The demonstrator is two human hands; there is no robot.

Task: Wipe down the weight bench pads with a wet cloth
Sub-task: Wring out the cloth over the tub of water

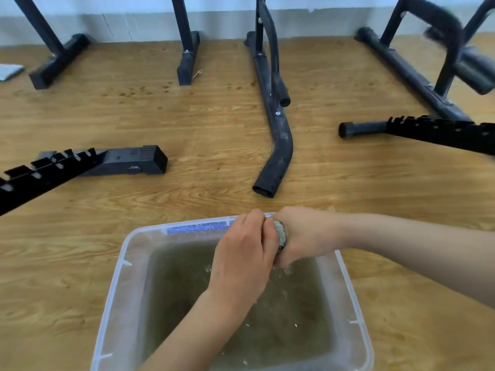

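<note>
1. Clear plastic forms the tub [115, 285], which sits on the wood floor [214, 145] at the bottom of the view and holds murky, greenish-brown water [289, 325].
2. Both hands meet above the tub's far rim, over the water.
3. The left hand [245, 253] comes up from below, its fingers curled shut around one end of the cloth [280, 232].
4. The right hand [305, 234] reaches in from the right, fist closed on the other end.
5. Only a small grey, speckled wad of cloth shows between the two fists; the rest is hidden in the grips.
6. The cloth's long axis seems to run left to right, from one fist into the other, roughly along the far rim; its ends cannot be seen.
7. Small splashes mark the water just beneath the right hand.
8. Black bench frames [276, 124] stand and lie on the floor beyond the tub, well apart from the hands.
9. Dark spots dot the floor near the far frames.
10. A pale wall [134, 22] runs along the top.
</note>
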